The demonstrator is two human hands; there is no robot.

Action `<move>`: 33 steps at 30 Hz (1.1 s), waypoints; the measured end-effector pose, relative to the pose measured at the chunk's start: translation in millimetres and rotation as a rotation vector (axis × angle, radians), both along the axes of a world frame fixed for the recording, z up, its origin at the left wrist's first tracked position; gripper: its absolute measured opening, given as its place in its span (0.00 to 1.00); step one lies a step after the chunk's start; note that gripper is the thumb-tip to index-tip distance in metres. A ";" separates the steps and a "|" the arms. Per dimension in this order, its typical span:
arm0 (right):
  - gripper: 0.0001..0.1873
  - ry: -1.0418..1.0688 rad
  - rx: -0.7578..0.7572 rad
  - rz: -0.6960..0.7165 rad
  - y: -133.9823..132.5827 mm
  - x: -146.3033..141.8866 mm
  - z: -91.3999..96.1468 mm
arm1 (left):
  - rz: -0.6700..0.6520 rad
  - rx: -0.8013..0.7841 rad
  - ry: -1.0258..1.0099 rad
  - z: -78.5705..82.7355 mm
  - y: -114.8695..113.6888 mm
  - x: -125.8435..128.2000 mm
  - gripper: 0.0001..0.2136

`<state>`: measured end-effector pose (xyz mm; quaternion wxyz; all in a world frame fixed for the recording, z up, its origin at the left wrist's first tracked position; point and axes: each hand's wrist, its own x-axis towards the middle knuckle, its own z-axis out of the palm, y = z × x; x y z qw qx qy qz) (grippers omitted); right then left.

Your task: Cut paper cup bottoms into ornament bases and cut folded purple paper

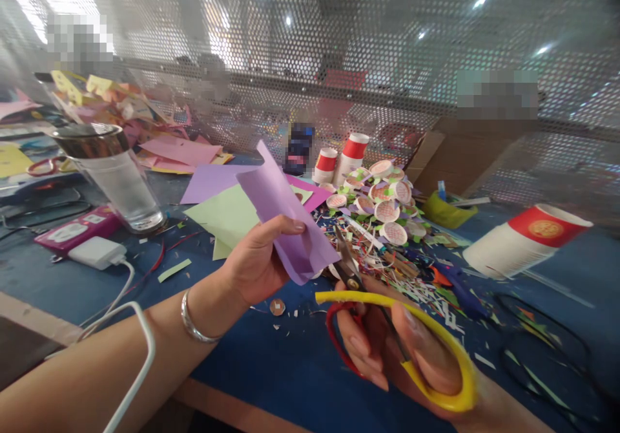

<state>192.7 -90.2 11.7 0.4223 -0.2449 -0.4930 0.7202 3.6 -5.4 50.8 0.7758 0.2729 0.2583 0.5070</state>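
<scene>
My left hand pinches a curled sheet of purple paper, its thumb lying across the front face. To the right, my right hand grips a pair of scissors with red and yellow handles; thumb and fingers are in the loops. The scissor blades point up beside the lower right edge of the purple paper. Whether the blades touch the paper I cannot tell. Behind the held sheet, light green paper and another purple sheet lie flat on the blue table.
Cut paper cup bottoms and scraps are heaped beyond the scissors. Stacked paper cups lie tilted at right, near a cardboard box. At left are a glass bottle, a magenta power strip and a white cable.
</scene>
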 end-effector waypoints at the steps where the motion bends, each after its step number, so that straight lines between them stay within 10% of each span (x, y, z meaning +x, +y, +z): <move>1: 0.26 0.004 -0.004 0.005 0.1 0.1 -0.5 | -0.008 0.006 -0.007 -0.4 0.2 0.0 0.08; 33: 0.19 -0.252 -0.045 -0.128 -2.4 -1.5 5.8 | 0.010 0.104 0.102 -6.1 0.4 2.2 0.10</move>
